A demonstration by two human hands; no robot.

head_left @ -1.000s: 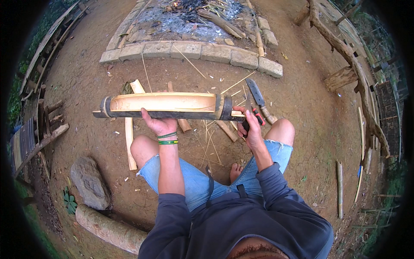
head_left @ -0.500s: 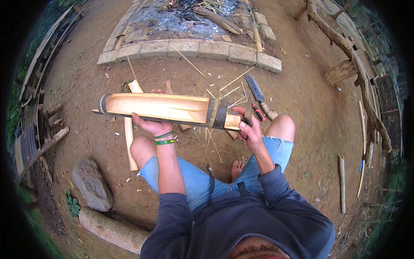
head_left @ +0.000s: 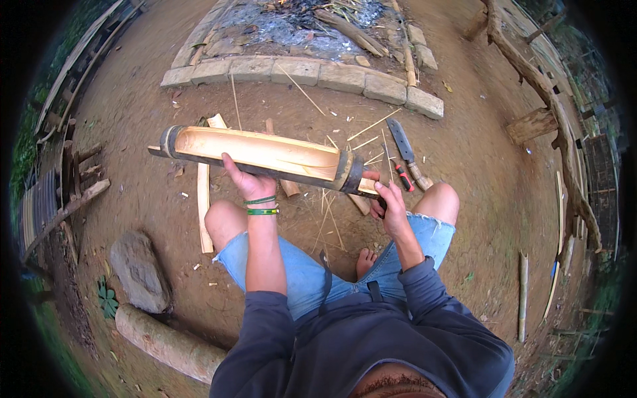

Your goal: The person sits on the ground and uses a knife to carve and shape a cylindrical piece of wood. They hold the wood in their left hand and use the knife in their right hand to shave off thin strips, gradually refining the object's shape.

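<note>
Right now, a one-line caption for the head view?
Seated person's left hand and right hand hold a split bamboo section above bare ground.

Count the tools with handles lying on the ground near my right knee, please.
2. A large knife lies on the dirt above the right knee, blade pointing toward the stone border. A small red-handled tool lies beside it, to its left. Others may be hidden under the split bamboo.

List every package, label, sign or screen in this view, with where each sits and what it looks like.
None in view: no package, label, sign or screen shows. The left hand and right hand hold a split bamboo trough above bare dirt ground, with a large knife lying near the right knee and a stone-edged fire pit beyond.
</note>
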